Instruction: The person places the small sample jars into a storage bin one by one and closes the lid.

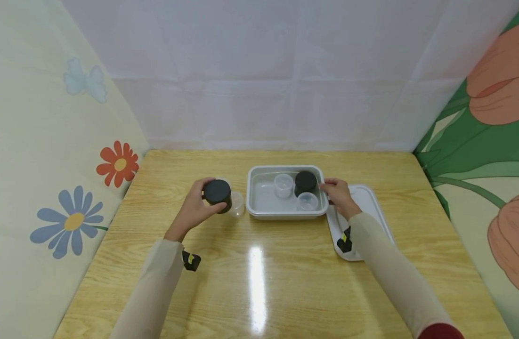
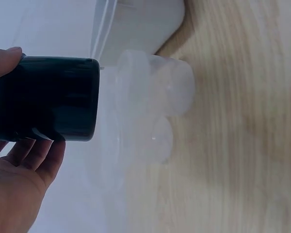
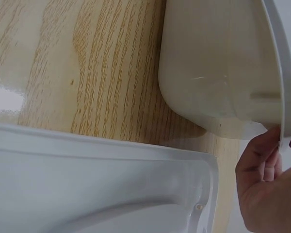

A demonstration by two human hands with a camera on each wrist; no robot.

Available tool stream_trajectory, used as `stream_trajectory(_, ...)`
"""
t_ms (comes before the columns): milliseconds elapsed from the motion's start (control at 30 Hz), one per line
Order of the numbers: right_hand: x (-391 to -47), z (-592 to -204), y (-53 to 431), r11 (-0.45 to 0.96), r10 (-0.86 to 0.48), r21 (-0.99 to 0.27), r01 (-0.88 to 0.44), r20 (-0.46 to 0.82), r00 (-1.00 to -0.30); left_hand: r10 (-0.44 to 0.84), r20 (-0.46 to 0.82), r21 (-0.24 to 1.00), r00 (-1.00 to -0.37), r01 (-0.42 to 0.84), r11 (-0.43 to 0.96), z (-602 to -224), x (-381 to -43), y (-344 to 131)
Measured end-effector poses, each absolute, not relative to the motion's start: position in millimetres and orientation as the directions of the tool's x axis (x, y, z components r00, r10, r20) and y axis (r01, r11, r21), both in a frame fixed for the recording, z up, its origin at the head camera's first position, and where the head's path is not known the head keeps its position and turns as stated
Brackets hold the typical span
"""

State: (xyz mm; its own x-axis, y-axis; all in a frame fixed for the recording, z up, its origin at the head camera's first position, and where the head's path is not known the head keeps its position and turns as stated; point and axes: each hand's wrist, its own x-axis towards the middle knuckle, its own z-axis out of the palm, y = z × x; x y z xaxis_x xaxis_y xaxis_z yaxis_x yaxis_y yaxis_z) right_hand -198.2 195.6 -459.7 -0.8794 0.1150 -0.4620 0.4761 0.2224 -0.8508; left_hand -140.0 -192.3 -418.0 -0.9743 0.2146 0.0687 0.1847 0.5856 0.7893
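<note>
Left grip (image 1: 194, 207): I held a black jar (image 1: 217, 196) above the bench (image 1: 302, 292), left of the tub (image 1: 260, 192) | Right grip (image 1: 341, 197): I pinched the tub's rim | Head view alone showed a second jar (image 1: 305, 182) and two cups (image 1: 283, 187) inside; left wrist view showed two more cups (image 2: 180, 90) more fully

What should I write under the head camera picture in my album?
The left hand holds up a black container while the right hand grips the white tub by its rim.
</note>
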Motion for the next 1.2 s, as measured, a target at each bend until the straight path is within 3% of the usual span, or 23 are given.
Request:
stream_trajectory(567,-198.5,-458.4,196.5,0.223,0.121,-0.848,0.481,-0.466,-0.877,0.244,0.082,0.798,-0.966,0.211,0.565,-396.0,-163.0,-161.4)
stream_trajectory(1200,-198.0,-460.9,194.5,0.195,0.116,-0.864,0.465,-0.450,-0.885,0.293,0.077,0.801,-0.953,0.234,0.551,-402.3,-181.9,-121.4)
